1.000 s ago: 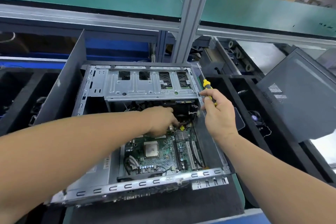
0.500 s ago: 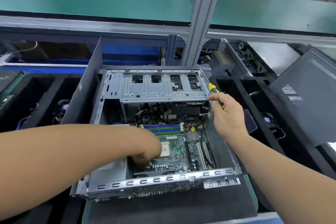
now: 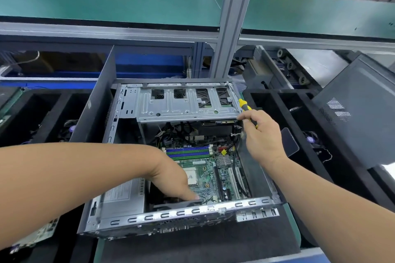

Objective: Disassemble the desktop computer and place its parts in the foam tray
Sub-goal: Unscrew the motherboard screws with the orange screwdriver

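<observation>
- My left hand (image 3: 178, 186) is reaching down into the open grey metal desktop computer case (image 3: 188, 212), fingers curling onto a black part at the near edge; whether they are truly gripping it I cannot tell, since my own hand is hiding them.
- My right hand (image 3: 261, 136) is resting at the case's right wall, fingers wrapped round a yellow-and-black-handled screwdriver (image 3: 245, 107) pointing up and away from me.
- Just beside my left hand, the green motherboard (image 3: 210, 174) is sitting flat in the case floor, with blue memory slots (image 3: 188, 152) behind it and black cables (image 3: 236, 157) running along its right side.
- A silver perforated drive cage (image 3: 183, 104) is spanning the far half of the case.
- The black foam tray (image 3: 275, 100) is lying to my right, just beside the case, its compartments mostly in shadow.
- Risk, as I judge it: pulling the black part while a lead is attached could tear a connector, and my forearm could scrape the board.
</observation>
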